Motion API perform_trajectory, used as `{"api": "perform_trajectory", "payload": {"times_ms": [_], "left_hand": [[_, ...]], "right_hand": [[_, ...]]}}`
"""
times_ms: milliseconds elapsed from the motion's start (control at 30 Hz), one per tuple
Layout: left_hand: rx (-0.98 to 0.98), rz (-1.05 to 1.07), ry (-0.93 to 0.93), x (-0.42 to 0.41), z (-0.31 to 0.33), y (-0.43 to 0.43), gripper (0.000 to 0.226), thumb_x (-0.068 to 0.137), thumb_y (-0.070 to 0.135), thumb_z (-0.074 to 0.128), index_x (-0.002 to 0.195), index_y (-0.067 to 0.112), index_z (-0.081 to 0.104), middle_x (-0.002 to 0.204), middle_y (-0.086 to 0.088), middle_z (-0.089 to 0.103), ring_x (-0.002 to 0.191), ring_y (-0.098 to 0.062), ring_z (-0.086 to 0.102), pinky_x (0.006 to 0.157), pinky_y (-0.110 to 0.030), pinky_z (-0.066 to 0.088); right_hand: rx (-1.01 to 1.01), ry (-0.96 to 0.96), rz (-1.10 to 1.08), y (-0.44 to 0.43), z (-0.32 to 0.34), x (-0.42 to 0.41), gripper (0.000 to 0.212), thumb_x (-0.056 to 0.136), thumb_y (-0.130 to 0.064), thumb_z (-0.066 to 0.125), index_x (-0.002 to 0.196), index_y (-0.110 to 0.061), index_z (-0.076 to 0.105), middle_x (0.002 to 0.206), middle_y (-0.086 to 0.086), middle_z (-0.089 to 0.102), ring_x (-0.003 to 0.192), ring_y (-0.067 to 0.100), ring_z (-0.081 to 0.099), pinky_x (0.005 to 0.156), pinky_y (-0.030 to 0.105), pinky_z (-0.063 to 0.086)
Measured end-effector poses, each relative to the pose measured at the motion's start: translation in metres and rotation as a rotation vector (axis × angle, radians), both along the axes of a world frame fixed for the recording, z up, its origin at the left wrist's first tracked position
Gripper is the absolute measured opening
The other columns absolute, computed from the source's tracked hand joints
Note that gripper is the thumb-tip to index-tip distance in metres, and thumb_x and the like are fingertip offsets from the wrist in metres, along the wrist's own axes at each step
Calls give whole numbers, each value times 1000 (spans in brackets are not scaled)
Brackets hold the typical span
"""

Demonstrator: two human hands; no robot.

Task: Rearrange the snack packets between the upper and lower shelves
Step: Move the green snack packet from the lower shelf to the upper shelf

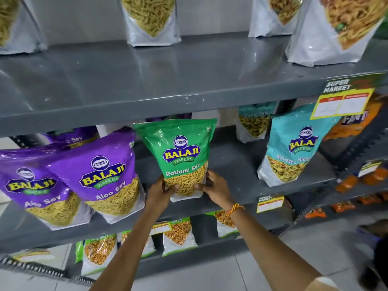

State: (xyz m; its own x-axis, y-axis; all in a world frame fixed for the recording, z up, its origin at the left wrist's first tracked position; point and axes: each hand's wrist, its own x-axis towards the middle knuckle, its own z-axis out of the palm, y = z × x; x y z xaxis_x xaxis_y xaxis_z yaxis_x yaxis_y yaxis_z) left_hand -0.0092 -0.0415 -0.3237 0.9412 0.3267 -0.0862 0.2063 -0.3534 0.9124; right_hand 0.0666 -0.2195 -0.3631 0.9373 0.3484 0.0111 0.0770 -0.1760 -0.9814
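Observation:
A green Ratlami Sev packet stands upright at the middle of the lower grey shelf. My left hand grips its bottom left corner and my right hand grips its bottom right corner. To its left lean two purple Aloo Sev packets, with a third one behind them. On its right stands a teal Khatta Mitha packet, another further back. The upper shelf holds several white packets along its back and right side.
Yellow supermarket price tags hang from the shelf edges at right. A shelf below holds several green and white snack packets. Orange packets fill the neighbouring rack at right. Tiled floor lies below.

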Motion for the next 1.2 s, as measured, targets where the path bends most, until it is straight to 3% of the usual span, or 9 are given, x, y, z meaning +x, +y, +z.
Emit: {"api": "perform_trajectory", "payload": {"times_ms": [133, 233, 367, 500, 667, 833, 933, 1033, 1200], "left_hand": [[57, -43, -20, -7, 0, -26, 54, 67, 35, 67, 114, 9, 57, 104, -4, 68, 98, -23, 64, 76, -29, 49], [117, -73, -84, -20, 5, -46, 38, 75, 23, 70, 109, 8, 60, 97, 1, 67, 89, -16, 63, 59, -5, 41], [88, -75, -158, -46, 24, -60, 26, 72, 22, 73, 96, 20, 65, 86, 11, 69, 73, 6, 62, 58, -6, 43], [63, -32, -278, -70, 66, -60, 27, 67, 16, 77, 87, 28, 64, 60, 22, 65, 55, 14, 53, 52, -4, 37], [4, -23, -450, -95, 131, -49, 42, 53, 40, 80, 92, 30, 67, 81, 33, 70, 79, 11, 64, 67, -4, 47], [-30, -15, -649, -110, 194, -36, 45, 45, 39, 79, 86, 21, 72, 84, 14, 76, 83, -2, 68, 75, -15, 50], [-54, -9, -766, -115, 233, -30, 40, 43, 38, 71, 78, 18, 73, 76, 14, 76, 75, 1, 67, 68, -8, 48], [-45, -26, -853, -110, 268, -23, 42, 45, 38, 81, 83, 24, 72, 75, 20, 75, 74, 7, 65, 65, -7, 48], [9, -35, -904, -76, 306, 4, 37, 56, 41, 73, 91, 29, 71, 81, 19, 75, 83, 0, 64, 77, -23, 54]], "right_hand": [[96, 27, -77, -28, 3, -22, 42, 69, -1, 75, 108, -8, 61, 106, 7, 70, 93, -1, 67, 77, 16, 53], [166, 77, -111, -53, 7, -43, 42, 69, 1, 74, 106, -15, 63, 98, -4, 76, 97, 12, 69, 78, 28, 58], [174, 35, -127, -73, 32, -69, 53, 61, -18, 81, 111, -18, 63, 104, -3, 75, 100, 18, 69, 81, 33, 57], [176, -75, -104, -76, 79, -85, 47, 65, -7, 79, 107, -23, 66, 102, -12, 75, 98, 15, 69, 81, 26, 56], [183, -243, -78, -67, 153, -100, 54, 59, -8, 82, 107, -26, 65, 89, -27, 74, 88, 3, 70, 72, 16, 54], [230, -336, -22, -56, 223, -111, 47, 49, -18, 88, 92, -31, 73, 88, -15, 77, 83, 8, 72, 71, 18, 55], [235, -423, 19, -49, 269, -114, 51, 45, -30, 88, 93, -34, 73, 90, -13, 77, 85, 12, 72, 76, 25, 56], [238, -492, 48, -39, 308, -105, 48, 47, -37, 81, 94, -34, 73, 93, -12, 77, 90, 9, 71, 81, 29, 55], [242, -559, 15, -14, 350, -75, 46, 45, -39, 80, 90, -34, 71, 99, -8, 75, 94, 3, 68, 80, 21, 53]]}}
